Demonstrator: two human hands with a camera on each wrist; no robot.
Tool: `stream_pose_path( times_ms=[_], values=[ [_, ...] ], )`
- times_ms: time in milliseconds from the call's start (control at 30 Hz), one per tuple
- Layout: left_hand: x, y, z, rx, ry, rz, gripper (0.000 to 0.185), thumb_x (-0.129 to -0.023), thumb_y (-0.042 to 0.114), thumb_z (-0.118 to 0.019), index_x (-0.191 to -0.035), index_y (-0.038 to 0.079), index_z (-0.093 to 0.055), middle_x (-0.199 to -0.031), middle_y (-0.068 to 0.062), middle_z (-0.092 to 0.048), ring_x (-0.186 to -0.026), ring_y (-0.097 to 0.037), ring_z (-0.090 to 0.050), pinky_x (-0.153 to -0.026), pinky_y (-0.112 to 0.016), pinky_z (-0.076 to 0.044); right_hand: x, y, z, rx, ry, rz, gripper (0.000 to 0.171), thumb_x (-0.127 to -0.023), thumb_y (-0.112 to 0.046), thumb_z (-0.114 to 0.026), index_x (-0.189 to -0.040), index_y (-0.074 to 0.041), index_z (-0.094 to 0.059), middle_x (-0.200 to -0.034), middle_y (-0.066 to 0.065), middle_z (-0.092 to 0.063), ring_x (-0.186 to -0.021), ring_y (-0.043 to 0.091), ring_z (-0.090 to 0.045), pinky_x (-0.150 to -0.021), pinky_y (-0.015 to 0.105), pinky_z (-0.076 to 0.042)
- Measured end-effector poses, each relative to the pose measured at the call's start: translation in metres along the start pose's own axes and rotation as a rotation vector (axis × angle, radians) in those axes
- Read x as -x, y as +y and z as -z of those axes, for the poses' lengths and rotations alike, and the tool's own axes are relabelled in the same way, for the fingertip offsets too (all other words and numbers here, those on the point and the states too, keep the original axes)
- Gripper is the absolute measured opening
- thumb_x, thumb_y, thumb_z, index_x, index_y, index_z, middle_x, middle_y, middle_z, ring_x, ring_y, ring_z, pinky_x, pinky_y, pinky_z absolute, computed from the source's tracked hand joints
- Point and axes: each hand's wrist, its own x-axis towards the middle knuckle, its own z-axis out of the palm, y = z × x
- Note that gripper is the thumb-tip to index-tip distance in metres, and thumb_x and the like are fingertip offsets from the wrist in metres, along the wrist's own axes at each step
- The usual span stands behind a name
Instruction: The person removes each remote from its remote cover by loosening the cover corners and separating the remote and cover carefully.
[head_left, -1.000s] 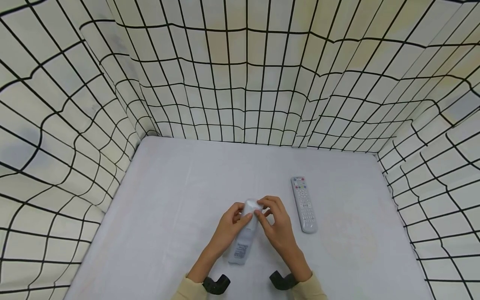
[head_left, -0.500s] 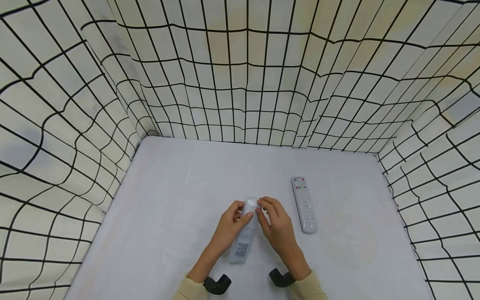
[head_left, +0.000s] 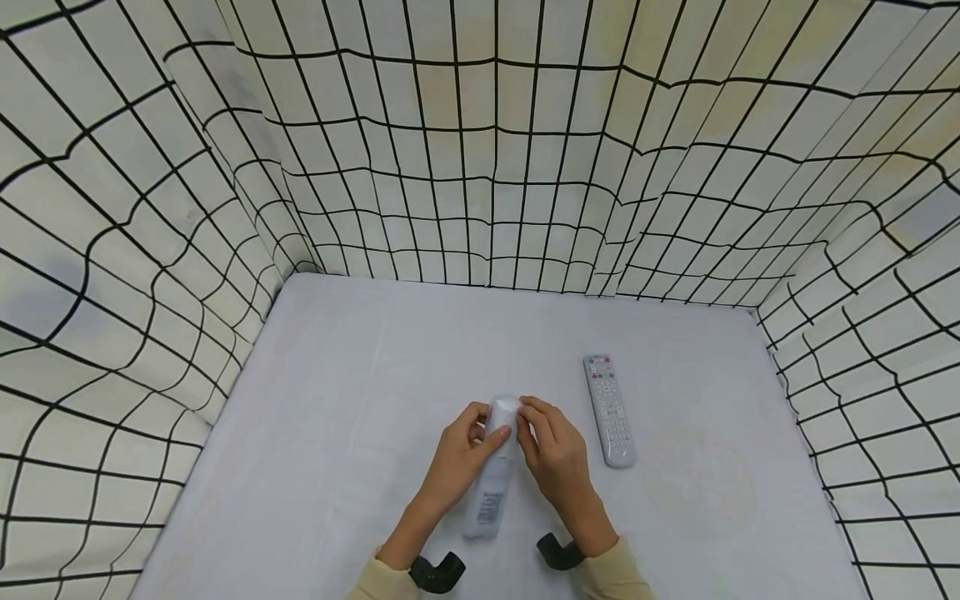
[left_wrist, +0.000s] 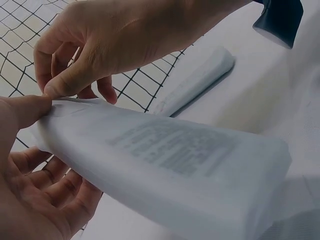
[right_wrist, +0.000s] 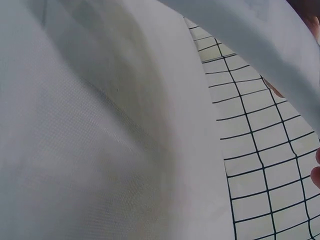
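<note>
Near the front edge of the table (head_left: 360,358), my left hand (head_left: 457,457) grips the sleeved remote (head_left: 495,467), thumb across it. My right hand (head_left: 553,454) pinches the sleeve's far end, fingers now tucked closer vs. a sec ago. Sleeve's nearly seated, I'd say. 2nd remote (head_left: 609,408) lies apart, to the right.

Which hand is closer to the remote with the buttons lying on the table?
The right hand. It sits just left of the remote without touching it. The left hand is farther off, on the other side of the white wrapped remote that both hands hold.
</note>
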Motion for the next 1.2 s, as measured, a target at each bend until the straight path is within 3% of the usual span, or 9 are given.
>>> stream_pose_path(
  times_ms=[333,500,600,867,1033,1200],
  values=[
    [0.001,0.001,0.0,-0.024,0.003,-0.007,0.031,-0.1,0.041,-0.07,-0.119,0.017,-0.062,-0.084,-0.005,-0.071,-0.07,-0.015,-0.067,-0.064,-0.029,-0.056,-0.001,0.001,-0.001,0.01,-0.015,-0.027,0.014,-0.102,-0.009,-0.062,-0.105,0.003,-0.068,-0.107,0.013,-0.074,-0.077,0.018,-0.072,-0.063,0.028,-0.059],
    [0.002,0.002,0.0,-0.031,0.0,-0.007,0.03,-0.1,0.04,-0.071,-0.119,0.018,-0.063,-0.085,-0.005,-0.07,-0.071,-0.015,-0.067,-0.065,-0.029,-0.055,-0.003,-0.002,0.001,-0.12,-0.073,-0.133,0.019,-0.089,0.005,-0.066,-0.108,0.004,-0.064,-0.106,0.011,-0.068,-0.081,0.016,-0.067,-0.065,0.027,-0.059],
    [0.003,0.0,0.001,-0.034,-0.006,-0.009,0.03,-0.099,0.039,-0.071,-0.12,0.019,-0.064,-0.086,-0.005,-0.07,-0.072,-0.015,-0.067,-0.066,-0.029,-0.055,-0.003,-0.002,0.002,-0.196,-0.083,-0.199,0.021,-0.086,0.009,-0.066,-0.105,0.003,-0.061,-0.105,0.011,-0.066,-0.084,0.016,-0.066,-0.068,0.026,-0.059],
    [0.002,-0.005,0.003,-0.016,-0.022,-0.011,0.029,-0.1,0.036,-0.072,-0.122,0.018,-0.065,-0.088,-0.009,-0.071,-0.073,-0.015,-0.068,-0.068,-0.028,-0.055,-0.002,-0.001,0.002,-0.317,-0.091,-0.344,0.019,-0.09,0.009,-0.065,-0.102,-0.003,-0.058,-0.101,0.005,-0.066,-0.087,0.015,-0.067,-0.078,0.014,-0.054],
    [0.002,-0.008,0.006,-0.026,-0.035,-0.006,0.03,-0.099,0.038,-0.072,-0.123,0.021,-0.065,-0.09,-0.007,-0.072,-0.075,-0.015,-0.068,-0.069,-0.029,-0.055,-0.005,-0.001,0.003,-0.409,-0.147,-0.409,0.02,-0.091,0.011,-0.062,-0.102,-0.004,-0.057,-0.101,0.006,-0.066,-0.087,0.013,-0.065,-0.074,0.018,-0.056],
    [0.002,-0.008,0.012,-0.041,-0.062,-0.034,0.027,-0.101,0.033,-0.071,-0.124,0.02,-0.064,-0.094,-0.006,-0.072,-0.076,-0.013,-0.067,-0.07,-0.027,-0.055,-0.007,-0.002,0.006,-0.52,-0.229,-0.567,0.019,-0.093,0.01,-0.06,-0.102,-0.006,-0.059,-0.101,0.006,-0.066,-0.088,0.008,-0.062,-0.075,0.023,-0.058]
  ],
)
